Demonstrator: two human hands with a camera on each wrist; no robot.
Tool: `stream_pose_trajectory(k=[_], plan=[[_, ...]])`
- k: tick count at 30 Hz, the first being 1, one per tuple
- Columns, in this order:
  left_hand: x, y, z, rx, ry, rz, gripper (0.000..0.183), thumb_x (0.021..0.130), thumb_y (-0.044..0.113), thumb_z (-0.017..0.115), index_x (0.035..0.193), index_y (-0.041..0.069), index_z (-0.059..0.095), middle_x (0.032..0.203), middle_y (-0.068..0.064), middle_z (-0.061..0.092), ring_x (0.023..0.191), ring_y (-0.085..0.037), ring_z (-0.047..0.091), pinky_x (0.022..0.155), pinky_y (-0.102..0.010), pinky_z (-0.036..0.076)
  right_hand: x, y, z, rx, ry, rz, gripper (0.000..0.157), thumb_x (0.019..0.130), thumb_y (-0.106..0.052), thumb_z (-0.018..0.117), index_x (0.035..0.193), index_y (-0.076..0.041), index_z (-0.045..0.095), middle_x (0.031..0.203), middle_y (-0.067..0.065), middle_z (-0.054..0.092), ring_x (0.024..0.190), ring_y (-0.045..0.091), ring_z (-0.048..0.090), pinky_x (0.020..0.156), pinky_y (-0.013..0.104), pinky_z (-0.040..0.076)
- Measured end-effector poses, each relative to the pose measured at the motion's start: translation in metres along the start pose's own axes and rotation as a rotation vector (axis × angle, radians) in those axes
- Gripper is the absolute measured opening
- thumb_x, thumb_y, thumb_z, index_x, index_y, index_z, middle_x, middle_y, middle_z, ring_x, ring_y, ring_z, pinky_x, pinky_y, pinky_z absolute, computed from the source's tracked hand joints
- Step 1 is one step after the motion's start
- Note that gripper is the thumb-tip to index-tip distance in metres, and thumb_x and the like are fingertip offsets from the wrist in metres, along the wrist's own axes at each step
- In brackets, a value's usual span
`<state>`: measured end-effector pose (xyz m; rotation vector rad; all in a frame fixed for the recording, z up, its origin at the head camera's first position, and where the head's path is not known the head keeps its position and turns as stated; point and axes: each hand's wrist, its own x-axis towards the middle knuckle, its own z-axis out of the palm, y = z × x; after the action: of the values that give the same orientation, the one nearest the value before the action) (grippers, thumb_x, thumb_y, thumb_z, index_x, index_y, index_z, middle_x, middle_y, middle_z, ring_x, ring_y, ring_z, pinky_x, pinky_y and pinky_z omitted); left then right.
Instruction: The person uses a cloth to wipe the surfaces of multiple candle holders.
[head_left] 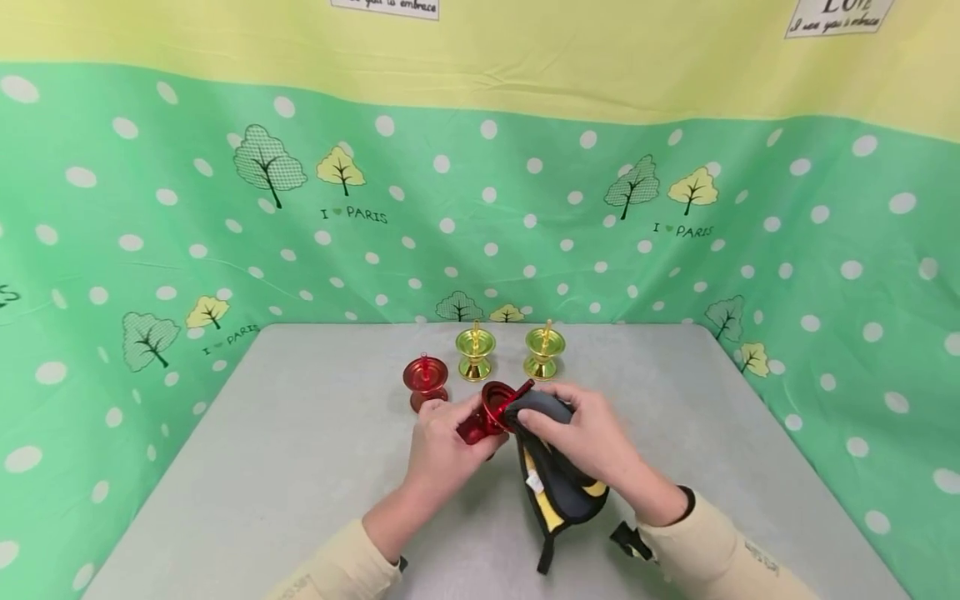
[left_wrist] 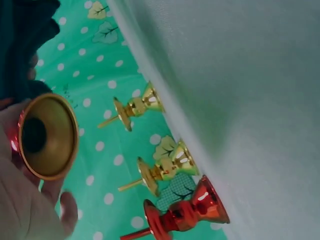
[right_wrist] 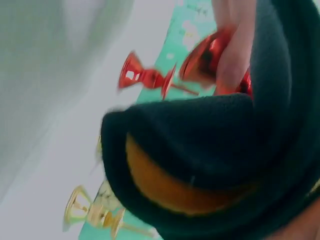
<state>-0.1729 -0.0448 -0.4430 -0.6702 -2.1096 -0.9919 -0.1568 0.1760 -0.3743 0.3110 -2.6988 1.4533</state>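
My left hand [head_left: 441,454] grips a red metallic candle holder [head_left: 480,428] by its stem and foot, tilted so that its dish and spike point up to the right. Its hollow underside [left_wrist: 65,137] faces the left wrist camera. With thumb and fingers, my right hand [head_left: 596,433] pinches a dark grey padded cloth item [head_left: 573,487] with black edging and a yellow lining. The cloth's upper edge touches the dish beside the spike. In the right wrist view the cloth [right_wrist: 200,135] covers much of the held candle holder.
Another red candle holder [head_left: 425,379] stands just beyond my left hand. Two gold candle holders [head_left: 476,354] [head_left: 544,354] stand side by side near the back of the grey table [head_left: 285,467]. A black buckle [head_left: 630,540] lies by the right sleeve. Green dotted curtain surrounds the table.
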Motion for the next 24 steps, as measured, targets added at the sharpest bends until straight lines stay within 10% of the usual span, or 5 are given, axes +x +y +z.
stream_pose_trajectory(k=[10, 15, 20, 24], plan=[[0.005, 0.007, 0.004, 0.317, 0.227, 0.161, 0.032, 0.076, 0.015, 0.089, 0.106, 0.015, 0.079, 0.086, 0.002, 0.081, 0.068, -0.018, 0.069, 0.079, -0.045, 0.041, -0.015, -0.012, 0.017, -0.085, 0.138, -0.132, 0.024, 0.095, -0.036, 0.082, 0.112, -0.018, 0.082, 0.112, 0.0, 0.076, 0.102, 0.015, 0.07, 0.084, 0.027, 0.058], [0.01, 0.005, -0.004, 0.131, 0.175, 0.155, 0.036, 0.072, 0.018, 0.094, 0.106, 0.014, 0.082, 0.088, 0.0, 0.083, 0.07, -0.017, 0.071, 0.083, -0.044, 0.041, -0.013, -0.011, 0.007, -0.004, 0.096, -0.203, 0.016, 0.094, -0.029, 0.085, 0.106, -0.018, 0.083, 0.11, 0.001, 0.077, 0.1, 0.015, 0.069, 0.081, 0.026, 0.058], [0.011, 0.005, -0.015, -0.186, 0.008, -0.001, 0.05, 0.066, 0.017, 0.102, 0.113, 0.014, 0.084, 0.099, 0.0, 0.085, 0.082, -0.016, 0.073, 0.086, -0.039, 0.044, -0.004, -0.008, -0.011, 0.1, -0.072, -0.111, 0.017, 0.093, -0.026, 0.086, 0.107, -0.02, 0.081, 0.116, 0.004, 0.076, 0.096, 0.018, 0.071, 0.079, 0.027, 0.061], [0.01, 0.01, -0.02, -0.359, -0.137, -0.298, 0.051, 0.068, 0.017, 0.102, 0.115, 0.021, 0.083, 0.102, 0.005, 0.084, 0.097, -0.015, 0.067, 0.088, -0.033, 0.049, 0.0, -0.005, -0.018, 0.127, -0.149, -0.098, 0.024, 0.094, -0.025, 0.085, 0.116, -0.016, 0.079, 0.125, 0.011, 0.075, 0.097, 0.021, 0.073, 0.079, 0.029, 0.063]])
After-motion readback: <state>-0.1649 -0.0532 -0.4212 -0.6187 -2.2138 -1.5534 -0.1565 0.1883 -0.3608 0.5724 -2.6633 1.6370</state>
